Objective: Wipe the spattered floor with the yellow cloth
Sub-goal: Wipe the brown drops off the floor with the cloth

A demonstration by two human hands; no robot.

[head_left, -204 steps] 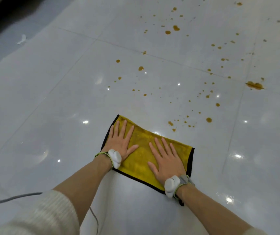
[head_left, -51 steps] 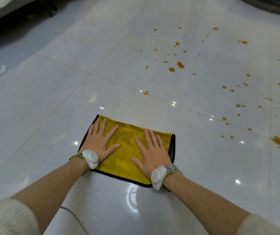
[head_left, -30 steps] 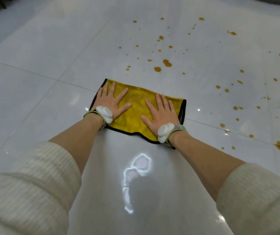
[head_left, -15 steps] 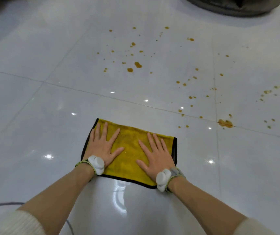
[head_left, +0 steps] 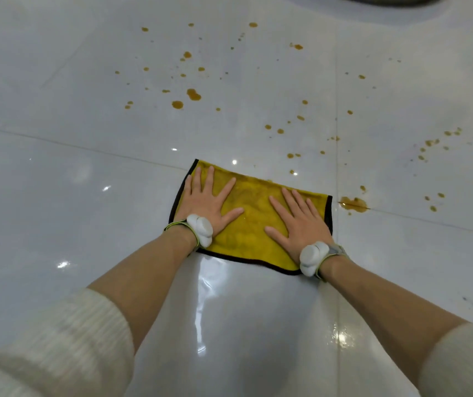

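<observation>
You are pushing the plush yellow cloth forward and rightward; its far edge is now reaching the tile joint, its black-bound right edge lying just beside the brown puddle; your left hand and right hand are pressing flat, fingers spread wide; droplets are dotting the glossy white floor ahead.

I log: cloth mustard yellow, black trim; floor glossy pale grey tile, thin dark seams; spatter amber-brown, scattered dots; wrist units white, lime straps; sleeves cream, ribbed.
</observation>
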